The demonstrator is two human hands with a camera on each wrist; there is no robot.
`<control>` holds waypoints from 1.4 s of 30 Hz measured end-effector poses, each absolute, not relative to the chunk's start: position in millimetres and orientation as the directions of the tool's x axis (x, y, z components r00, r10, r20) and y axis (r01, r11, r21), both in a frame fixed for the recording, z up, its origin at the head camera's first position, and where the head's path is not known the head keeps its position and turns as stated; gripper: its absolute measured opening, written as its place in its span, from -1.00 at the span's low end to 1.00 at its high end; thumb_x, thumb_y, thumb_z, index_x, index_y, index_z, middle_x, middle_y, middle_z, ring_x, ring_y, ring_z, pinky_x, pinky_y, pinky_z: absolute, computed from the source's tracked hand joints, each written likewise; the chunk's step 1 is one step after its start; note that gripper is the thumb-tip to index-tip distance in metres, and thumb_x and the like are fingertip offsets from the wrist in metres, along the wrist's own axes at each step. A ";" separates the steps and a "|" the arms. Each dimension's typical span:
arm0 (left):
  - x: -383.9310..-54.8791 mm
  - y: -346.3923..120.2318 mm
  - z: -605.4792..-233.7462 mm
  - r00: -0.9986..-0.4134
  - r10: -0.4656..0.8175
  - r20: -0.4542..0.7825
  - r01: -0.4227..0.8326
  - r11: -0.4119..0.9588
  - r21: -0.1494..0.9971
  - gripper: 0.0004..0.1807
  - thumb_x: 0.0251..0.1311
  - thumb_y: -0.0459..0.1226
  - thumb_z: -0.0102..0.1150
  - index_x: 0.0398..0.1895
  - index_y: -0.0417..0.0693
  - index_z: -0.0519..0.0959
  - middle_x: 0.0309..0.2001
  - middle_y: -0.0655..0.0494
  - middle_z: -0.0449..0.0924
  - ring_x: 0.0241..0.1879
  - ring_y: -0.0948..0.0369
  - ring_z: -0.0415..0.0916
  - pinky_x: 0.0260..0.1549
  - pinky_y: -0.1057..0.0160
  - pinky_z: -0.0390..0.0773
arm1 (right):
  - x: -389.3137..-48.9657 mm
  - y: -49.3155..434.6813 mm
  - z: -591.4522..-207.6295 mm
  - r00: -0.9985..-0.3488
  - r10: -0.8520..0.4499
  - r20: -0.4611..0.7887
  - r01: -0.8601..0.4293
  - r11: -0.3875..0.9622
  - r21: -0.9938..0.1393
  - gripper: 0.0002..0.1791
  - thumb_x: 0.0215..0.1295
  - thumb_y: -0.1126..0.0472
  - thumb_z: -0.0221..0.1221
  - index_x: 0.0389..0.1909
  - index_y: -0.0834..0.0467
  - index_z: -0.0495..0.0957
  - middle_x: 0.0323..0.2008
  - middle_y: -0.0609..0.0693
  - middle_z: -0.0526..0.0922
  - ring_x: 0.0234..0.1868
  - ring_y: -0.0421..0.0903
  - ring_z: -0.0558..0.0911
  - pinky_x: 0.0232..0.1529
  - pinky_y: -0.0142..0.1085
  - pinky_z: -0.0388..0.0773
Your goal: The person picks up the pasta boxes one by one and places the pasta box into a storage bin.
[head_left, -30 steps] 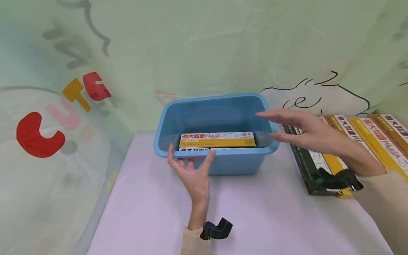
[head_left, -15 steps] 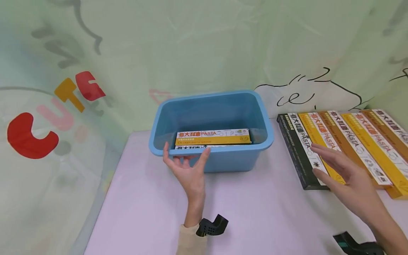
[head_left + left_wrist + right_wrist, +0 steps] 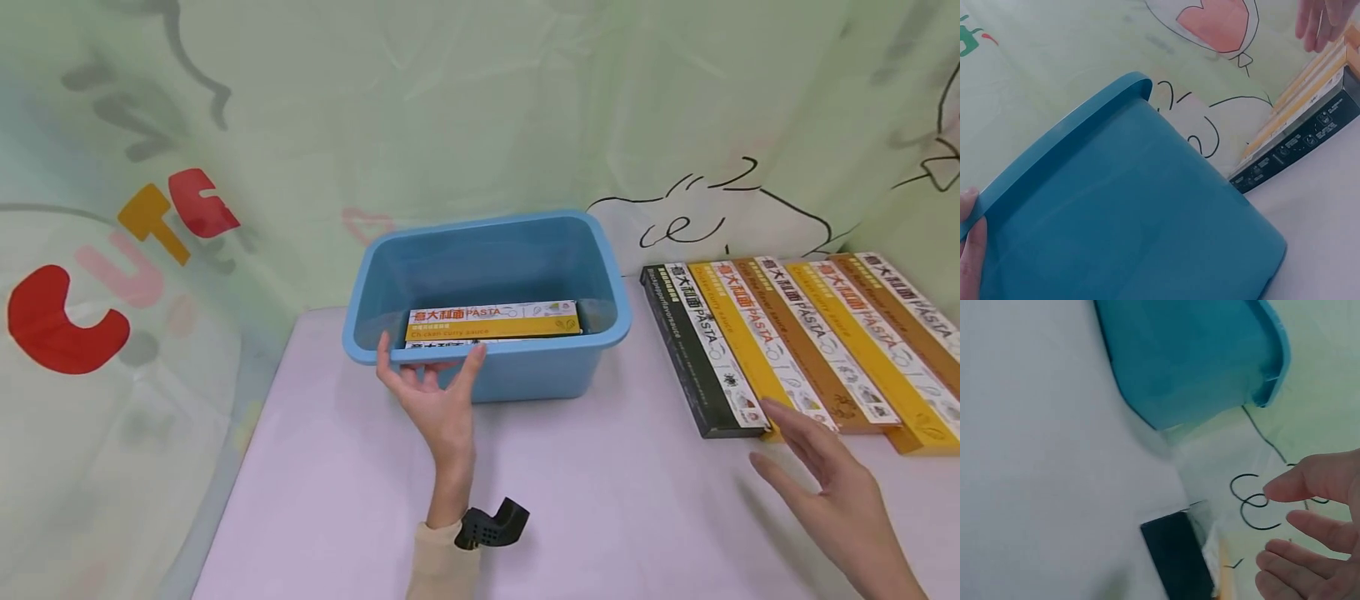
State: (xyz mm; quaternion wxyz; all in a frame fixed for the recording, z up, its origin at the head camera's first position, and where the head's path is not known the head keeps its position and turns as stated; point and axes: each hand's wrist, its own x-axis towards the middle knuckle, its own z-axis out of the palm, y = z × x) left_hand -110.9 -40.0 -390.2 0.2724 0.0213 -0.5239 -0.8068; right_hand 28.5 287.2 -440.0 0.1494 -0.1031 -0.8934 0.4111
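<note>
A blue plastic bin [image 3: 532, 375] stands on the table. My left hand [image 3: 438, 408] grips its near rim, with thumb and fingers on both sides of the edge; the left wrist view shows fingertips [image 3: 974, 250] below the rim. Inside lie a yellow-and-white pasta box [image 3: 525, 327] and part of another pasta box [image 3: 438, 344], mostly hidden by the rim. My right hand [image 3: 836, 492] holds nothing, its fingers loosely extended over the table just in front of the black pasta box [image 3: 690, 367] and the yellow pasta box [image 3: 738, 321] beside it.
Right of the bin, several pasta boxes lie side by side, among them a brown box [image 3: 817, 350] and a wider yellow box [image 3: 870, 333]. A printed green cloth [image 3: 480, 108] hangs behind and to the left of the white table [image 3: 337, 500].
My right hand has come away from the bin's right side, moving right and toward me past the row of boxes. The left hand keeps its hold on the rim. The view has shifted slightly right.
</note>
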 end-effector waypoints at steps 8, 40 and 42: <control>-107.9 -38.5 -391.0 -0.856 -0.454 0.247 0.412 -0.310 0.857 0.20 0.02 -0.48 0.59 0.62 0.08 -0.02 0.26 -0.11 0.40 -0.07 -0.05 0.42 -0.17 0.26 0.66 | 9.9 280.9 -448.0 -0.923 0.374 0.087 0.197 0.656 -0.729 -0.24 0.43 0.33 0.28 0.58 0.29 0.20 0.55 0.41 0.18 0.49 0.46 0.23 0.48 -0.49 0.05; -112.5 -40.1 -390.3 -0.849 -0.462 0.256 0.427 -0.313 0.848 0.19 0.02 -0.56 0.53 0.62 0.04 -0.02 0.22 -0.13 0.40 -0.10 -0.01 0.42 -0.16 0.26 0.68 | -39.4 269.3 -456.3 -0.919 0.374 -0.124 0.343 0.601 -0.722 0.34 0.21 0.03 0.49 0.63 0.38 -0.31 0.55 0.58 -0.10 0.43 0.55 0.11 0.39 0.42 0.14; -112.4 -40.1 -390.6 -0.849 -0.463 0.254 0.425 -0.313 0.849 0.19 0.02 -0.56 0.53 0.62 0.05 -0.02 0.22 -0.13 0.40 -0.10 -0.01 0.42 -0.16 0.26 0.68 | -41.5 267.6 -460.8 -0.925 0.369 -0.085 0.312 0.614 -0.725 0.38 0.18 0.04 0.52 0.62 0.40 -0.33 0.54 0.58 -0.09 0.44 0.56 0.11 0.40 0.42 0.12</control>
